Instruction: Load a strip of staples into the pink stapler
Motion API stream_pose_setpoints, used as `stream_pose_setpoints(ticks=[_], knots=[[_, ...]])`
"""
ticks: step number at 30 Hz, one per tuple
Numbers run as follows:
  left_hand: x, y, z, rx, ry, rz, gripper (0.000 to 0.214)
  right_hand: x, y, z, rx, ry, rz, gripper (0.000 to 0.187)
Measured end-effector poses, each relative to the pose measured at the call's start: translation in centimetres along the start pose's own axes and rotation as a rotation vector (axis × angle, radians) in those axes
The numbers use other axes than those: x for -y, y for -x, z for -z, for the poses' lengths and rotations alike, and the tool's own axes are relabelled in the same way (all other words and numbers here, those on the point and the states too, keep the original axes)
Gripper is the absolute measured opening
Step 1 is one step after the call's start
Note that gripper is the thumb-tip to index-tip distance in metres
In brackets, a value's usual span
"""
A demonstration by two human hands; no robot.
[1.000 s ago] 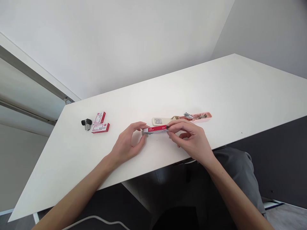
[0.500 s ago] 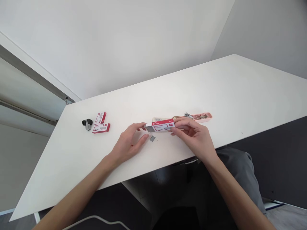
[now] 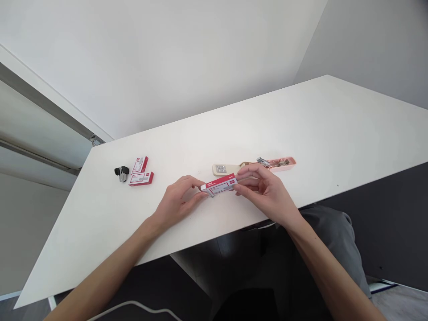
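Observation:
A red and white staple box (image 3: pixel 220 186) is held between my hands just above the tabletop. My right hand (image 3: pixel 267 192) grips its right end between thumb and fingers. At the box's left end, my left hand (image 3: pixel 180 198) has its thumb and fingertips closed on the end flap. A grey strip of staples (image 3: pixel 211 196) lies under the box, almost wholly hidden by it. Just behind the box, an opened stapler lies on the table, with a beige base (image 3: pixel 230 169) and a pink upper part (image 3: pixel 284 167). My right fingers cover some of the beige base.
Two more red and white staple boxes (image 3: pixel 141 179) lie on the left of the white table (image 3: pixel 174 147). Beside them is a small black and silver staple remover (image 3: pixel 122 173). A wall (image 3: pixel 200 58) runs along the table's back edge. A white cable (image 3: pixel 133 304) hangs below the front edge.
The box has moved left and slightly towards me, and its left end now meets my left fingers. It covers the staple strip and uncovers more of the stapler's beige base.

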State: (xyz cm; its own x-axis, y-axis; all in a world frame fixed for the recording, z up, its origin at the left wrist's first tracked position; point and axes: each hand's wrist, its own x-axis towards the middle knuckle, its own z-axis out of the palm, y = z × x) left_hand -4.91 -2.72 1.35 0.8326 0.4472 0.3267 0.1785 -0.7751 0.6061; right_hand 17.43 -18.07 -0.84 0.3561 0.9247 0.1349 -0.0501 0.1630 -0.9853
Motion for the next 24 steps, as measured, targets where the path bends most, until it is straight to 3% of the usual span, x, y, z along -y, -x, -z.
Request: stream_pose_setpoints(ticks=[11, 20, 24], knots=[[0.09, -0.10, 0.21, 0.114, 0.092, -0.045, 0.032, 0.40, 0.00, 0.08, 0.115, 0.079, -0.052, 0.034], [-0.06, -0.31, 0.43, 0.127, 0.149, -0.069, 0.033, 0.76, 0.02, 0.04, 0.144, 0.114, -0.075, 0.034], [-0.50, -0.42, 0.44, 0.114, 0.175, -0.101, 0.025, 0.74, -0.02, 0.02, 0.152, 0.105, -0.071, 0.034]])
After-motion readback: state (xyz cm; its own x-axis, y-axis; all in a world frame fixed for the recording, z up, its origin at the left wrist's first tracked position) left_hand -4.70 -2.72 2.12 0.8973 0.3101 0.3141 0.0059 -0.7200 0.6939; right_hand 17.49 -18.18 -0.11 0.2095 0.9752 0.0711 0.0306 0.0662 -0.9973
